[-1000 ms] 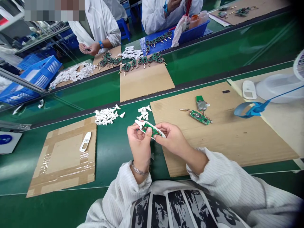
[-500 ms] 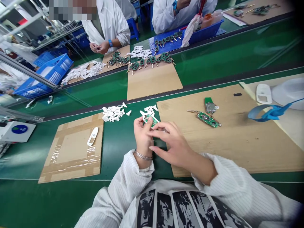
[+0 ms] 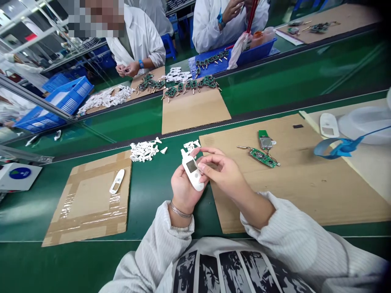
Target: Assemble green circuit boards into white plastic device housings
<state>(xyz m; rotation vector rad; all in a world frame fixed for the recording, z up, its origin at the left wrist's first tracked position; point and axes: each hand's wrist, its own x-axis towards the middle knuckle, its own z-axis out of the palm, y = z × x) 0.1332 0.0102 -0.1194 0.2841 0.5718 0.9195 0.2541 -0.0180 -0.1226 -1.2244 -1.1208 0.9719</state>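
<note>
White plastic casing (image 3: pixel 192 173) is sitting in your left hand (image 3: pixel 184 192), right hand (image 3: pixel 224 173) touching its edge, hands together; you're closing it, and it seems to need snapping shut.

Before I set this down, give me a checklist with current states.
White plastic casing held in left hand: ok, window facing up.
Right hand on casing: ok, fingertips touching its edge.
Casing seam closed: cannot tell, fingers cover it.
Taped cardboard pad has room: ok, one white casing lies there.
Blue wrist strap worn: not ok, it lies off to the right.
</note>
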